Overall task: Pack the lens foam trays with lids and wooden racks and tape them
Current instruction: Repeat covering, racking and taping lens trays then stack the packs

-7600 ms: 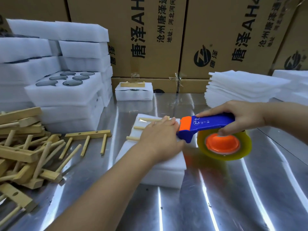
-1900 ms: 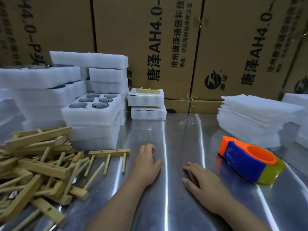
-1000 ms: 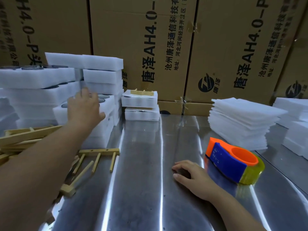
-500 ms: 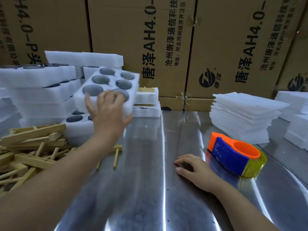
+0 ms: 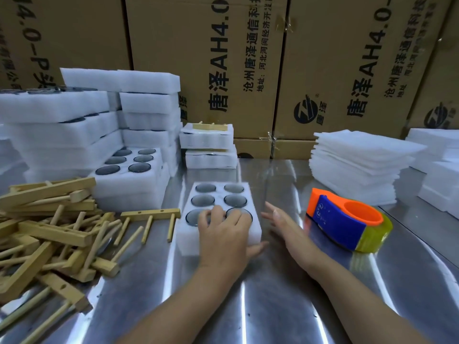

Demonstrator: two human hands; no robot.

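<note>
A white foam tray (image 5: 218, 194) with several dark lenses in round pockets lies flat on the steel table (image 5: 273, 301), in the middle. My left hand (image 5: 223, 232) grips its near end, fingers over the top and thumb along the near edge. My right hand (image 5: 285, 229) hovers just right of the tray with straight fingers, holding nothing. A single wooden rack (image 5: 151, 214) lies just left of the tray. The orange and blue tape dispenser (image 5: 345, 224) sits to the right. Thin foam lids (image 5: 357, 165) are stacked at the back right.
A heap of wooden racks (image 5: 49, 232) fills the left side. Filled foam trays (image 5: 129, 175) are stacked behind it. Two packed trays (image 5: 208, 142) stand stacked at the back centre against cardboard boxes (image 5: 223, 58). More foam (image 5: 437, 170) sits far right.
My left hand lifted a lens tray off the left stack and brought it down onto the table in front of me. My right hand rose from the table toward the tray.
</note>
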